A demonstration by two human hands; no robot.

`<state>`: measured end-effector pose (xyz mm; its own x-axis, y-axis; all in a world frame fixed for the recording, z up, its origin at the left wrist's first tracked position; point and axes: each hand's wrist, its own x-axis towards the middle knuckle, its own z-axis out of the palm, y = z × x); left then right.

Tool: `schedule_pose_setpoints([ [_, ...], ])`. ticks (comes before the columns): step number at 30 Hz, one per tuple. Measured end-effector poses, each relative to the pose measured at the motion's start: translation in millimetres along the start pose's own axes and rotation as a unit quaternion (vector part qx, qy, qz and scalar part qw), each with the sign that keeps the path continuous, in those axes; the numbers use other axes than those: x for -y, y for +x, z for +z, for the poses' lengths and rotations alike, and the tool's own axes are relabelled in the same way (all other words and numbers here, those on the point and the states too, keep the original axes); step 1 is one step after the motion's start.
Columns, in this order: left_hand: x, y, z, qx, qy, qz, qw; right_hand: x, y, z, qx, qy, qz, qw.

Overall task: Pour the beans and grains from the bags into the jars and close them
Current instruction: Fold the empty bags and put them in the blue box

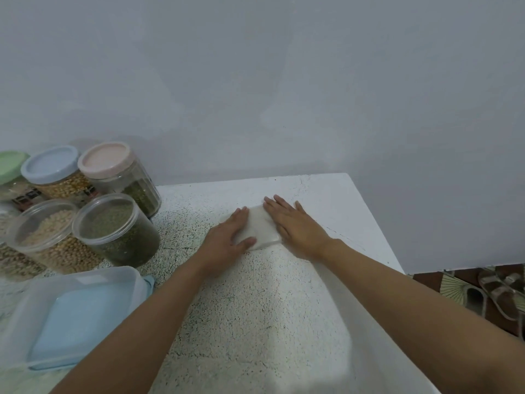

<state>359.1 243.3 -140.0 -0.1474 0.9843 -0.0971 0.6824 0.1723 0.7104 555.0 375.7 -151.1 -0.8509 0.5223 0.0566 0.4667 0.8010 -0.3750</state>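
Head view: your left grip (227, 240) and right grip (295, 226) press flat, fingers straight, on the bag (260, 226) lying lengthwise between them.

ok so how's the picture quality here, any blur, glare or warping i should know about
Head view: soft, even light with only faint shadows beside the arms; a pale washed-out patch on the table near bottom centre; the right hand looks slightly smeared by motion, the left hand a little crisper; wide-angle warping makes the jars at the left lean outward.
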Motion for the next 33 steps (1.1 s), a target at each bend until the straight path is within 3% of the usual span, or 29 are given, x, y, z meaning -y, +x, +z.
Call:
schedule_pose_setpoints([
  [2, -2.8, -1.2, -0.5, -0.046, -0.092, -0.041, 0.994, 0.6, -0.3, 1.5, 0.004, -0.019, 0.002, 1.000],
  [4, -9.1, -1.1, -2.0, -0.153, -0.160, -0.094, 0.971, 1.0, -1.4, 3.1, 0.003, -0.024, 0.010, 1.000],
  [6, -11.4, 0.2, -7.3, -0.248, -0.144, -0.139, 0.948, 1.5, -1.8, 3.2, -0.001, -0.022, 0.014, 1.000],
  [7, -10.9, 0.2, -10.8, -0.256, -0.113, -0.160, 0.947, 2.1, -2.2, 3.3, -0.004, -0.020, 0.014, 1.000],
  [13, -24.1, 1.7, -29.7, -0.106, -0.011, -0.242, 0.964, 0.2, -2.5, 7.8, -0.012, -0.013, 0.021, 1.000],
  [16, -32.3, 7.3, -35.5, -0.074, -0.079, -0.258, 0.960, -0.3, -2.0, 8.3, -0.008, -0.009, 0.023, 1.000],
  [19, -33.5, 10.2, -40.8, -0.063, -0.175, -0.280, 0.942, 2.1, -3.5, 8.8, -0.010, -0.007, 0.027, 1.000],
  [27, -44.5, 3.0, -25.6, -0.077, -0.244, -0.224, 0.940, 5.6, -14.0, 14.5, -0.031, -0.002, 0.061, 0.998],
  [31, -47.6, -12.2, -22.9, -0.043, -0.339, -0.197, 0.919, 12.2, -17.4, 11.7, -0.057, 0.075, 0.101, 0.990],
  [33, -49.6, -21.3, -25.4, -0.031, -0.384, -0.185, 0.904, 21.3, -20.5, -0.3, -0.091, 0.243, 0.142, 0.955],
])
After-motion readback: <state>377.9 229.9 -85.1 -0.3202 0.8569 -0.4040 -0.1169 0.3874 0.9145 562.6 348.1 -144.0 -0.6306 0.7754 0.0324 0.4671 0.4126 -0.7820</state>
